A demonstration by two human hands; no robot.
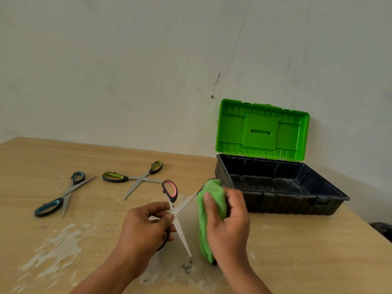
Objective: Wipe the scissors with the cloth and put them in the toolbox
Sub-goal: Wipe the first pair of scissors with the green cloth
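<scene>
Left hand (146, 228): pinching the pink-handled scissors (180, 208) near the pivot, blades spread, above the tabletop (297, 251).
Right hand (229, 225): clenched round the green cloth (210, 200), cloth touching the upper blade's tip.
Toolbox (275, 185): just behind the right hand, lid raised.
Left side: blue-handled scissors (67, 192), green-handled scissors (135, 179), both lying open.

Fuzzy green cloth (212, 200), bare metal scissor blades (182, 232), scuffed wood-grain table (297, 251)
</scene>
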